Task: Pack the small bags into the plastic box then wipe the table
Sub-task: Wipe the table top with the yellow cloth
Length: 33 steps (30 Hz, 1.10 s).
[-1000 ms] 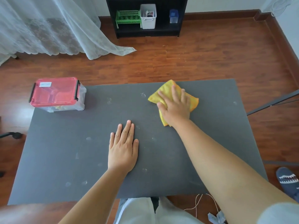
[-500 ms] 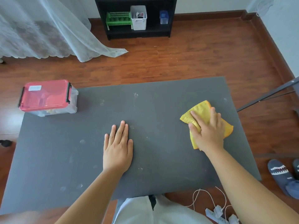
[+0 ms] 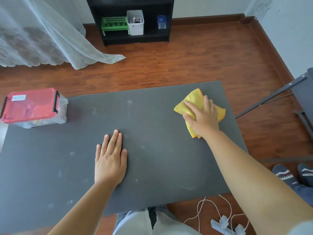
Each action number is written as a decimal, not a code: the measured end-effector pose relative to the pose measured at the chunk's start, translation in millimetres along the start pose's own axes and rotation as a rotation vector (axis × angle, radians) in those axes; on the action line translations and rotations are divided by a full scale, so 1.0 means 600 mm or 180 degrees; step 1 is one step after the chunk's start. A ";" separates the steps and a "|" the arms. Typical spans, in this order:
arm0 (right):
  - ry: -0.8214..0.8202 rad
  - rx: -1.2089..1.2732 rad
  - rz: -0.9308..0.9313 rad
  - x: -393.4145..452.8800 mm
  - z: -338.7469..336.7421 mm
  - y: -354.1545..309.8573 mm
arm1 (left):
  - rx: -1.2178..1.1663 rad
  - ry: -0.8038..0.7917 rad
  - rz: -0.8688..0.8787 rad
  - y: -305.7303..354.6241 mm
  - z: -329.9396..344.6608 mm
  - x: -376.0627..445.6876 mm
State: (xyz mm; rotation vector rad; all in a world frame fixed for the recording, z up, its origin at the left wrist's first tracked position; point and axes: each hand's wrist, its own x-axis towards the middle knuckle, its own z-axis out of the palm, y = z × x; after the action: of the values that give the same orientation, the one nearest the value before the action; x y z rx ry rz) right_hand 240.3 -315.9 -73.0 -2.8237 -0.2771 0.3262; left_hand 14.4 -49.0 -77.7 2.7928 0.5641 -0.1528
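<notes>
the right hand [image 3: 204,118] is lying flat with its fingers spread over a folded yellow cloth [image 3: 191,106], pressing it onto the dark grey table [image 3: 152,150] near the far right corner, while the left hand [image 3: 110,161] is resting palm down near the middle of the table, fingers straight and close together, gripping nothing. the plastic box [image 3: 33,108] is sitting at the far left corner with its red lid latched on, and some small items are showing faintly through the clear wall, so the packing is looking done and the wiping is the step in hand. the risks from here are mostly about coverage and edges. pale smudges are dotting the middle and the near left part of the table, well apart from the cloth, and if the strokes are kept to the right side those marks are likely going to be missed. the cloth is being held only by downward pressure, not pinched, so a quick stroke toward the right edge could be sliding it off onto the wooden floor [image 3: 186,65], or bunching it so that only a fold is touching the surface. the box is sitting just beside the left edge; a wide sweep carried that far could be nudging it over. the resting left hand is also covering a patch that is needing a pass, and may be leaving a fresh print there once lifted.
</notes>
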 end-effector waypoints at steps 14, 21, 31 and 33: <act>0.0119 -0.0203 0.1130 0.067 0.009 0.018 | -0.0025 0.0018 -0.0018 0.003 -0.002 -0.002; -0.0285 -0.0393 -0.0232 0.033 0.042 -0.093 | 0.0016 -0.0018 -0.0027 0.002 -0.001 0.000; 0.0029 -0.0363 0.0247 -0.095 0.022 0.056 | -0.0001 -0.0024 -0.0012 0.005 -0.005 0.000; 0.0035 -0.0339 0.0543 -0.051 0.009 0.056 | 0.0009 -0.0020 -0.0010 0.006 -0.006 0.000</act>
State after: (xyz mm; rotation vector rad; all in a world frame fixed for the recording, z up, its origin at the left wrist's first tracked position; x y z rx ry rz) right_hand 214.7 -353.2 -82.2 -2.9603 -0.0521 0.3413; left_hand 15.9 -51.0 -73.5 2.7933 0.5672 -0.1633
